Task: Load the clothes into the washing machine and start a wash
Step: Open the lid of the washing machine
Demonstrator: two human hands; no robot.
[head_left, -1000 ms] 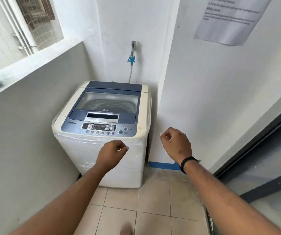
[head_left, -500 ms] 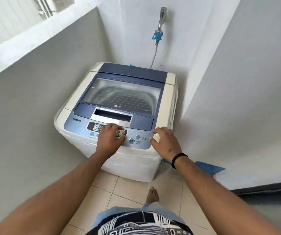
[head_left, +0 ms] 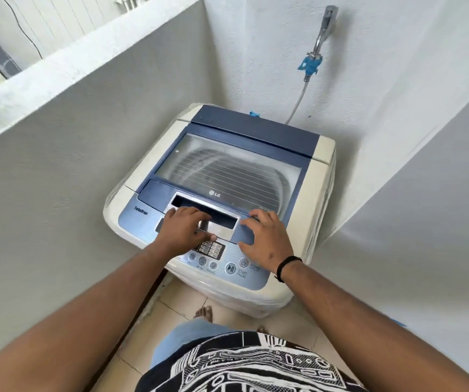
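A white and blue top-loading washing machine (head_left: 323, 176) stands in the corner with its glass lid (head_left: 227, 168) down. My left hand (head_left: 183, 226) lies over the silver lid handle (head_left: 223, 226), fingertips at the edge of its dark recess and thumb on the silver plate. My right hand (head_left: 264, 236) rests with spread fingers on the lid's front right corner. The control panel (head_left: 227, 267), with its buttons and start/pause key, shows between my wrists. No clothes are in view.
A grey wall (head_left: 72, 165) stands close on the left and a white wall (head_left: 397, 165) on the right. A tap with a blue fitting (head_left: 311, 65) and a hose hangs behind the machine. My bare feet stand on the tiled floor (head_left: 182, 304).
I have stepped up to the machine and look down on it. Both hands moved from the air in front, over the control panel, onto the lid's front edge.
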